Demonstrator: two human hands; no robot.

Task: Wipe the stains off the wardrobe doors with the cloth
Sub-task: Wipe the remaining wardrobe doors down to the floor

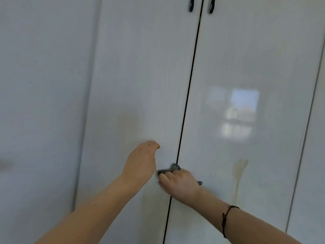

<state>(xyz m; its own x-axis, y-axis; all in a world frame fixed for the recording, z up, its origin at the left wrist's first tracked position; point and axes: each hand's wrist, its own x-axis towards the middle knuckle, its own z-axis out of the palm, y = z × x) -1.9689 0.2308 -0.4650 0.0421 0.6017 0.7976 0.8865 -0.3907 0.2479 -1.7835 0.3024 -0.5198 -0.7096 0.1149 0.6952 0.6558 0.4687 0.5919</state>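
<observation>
A: Surface?

B: White glossy wardrobe. Left door (140,67) and right door (246,50) are closed, with a thin dark gap (191,67) between them. Two black handles (191,4) sit at the top edge, one on each side of the gap. There are more white panels on either side.

A: Room?

B: Only a window reflection (241,111) on the right door, and it's blurred.

A: Marks?

B: A yellowish stain (239,171) low on the right door, with a run trailing down from it. Also a faint smudge (6,164) on the far left panel (44,85).

A: Cloth?

B: The dark patterned cloth (173,168) is bunched up and lies across the gap, low on the doors. It's under the right hand (179,184); bits of it poke out above the fingers and at the wrist side. It's well to the left of the yellowish stain and not touching it.

A: Right hand state?

B: Its fingers are curled round the cloth and press it to the doors. The forearm comes up from lower right, with a dark cord bracelet (226,221) on the wrist.

A: Left hand?

B: The left hand (140,164) is just beside the cloth, up and to its left, against the left door. It holds nothing and looks relaxed, with the thumb up. The fingers are mostly hidden behind the back of the hand, so I can't tell if they touch the door. The forearm comes in from lower left.
</observation>
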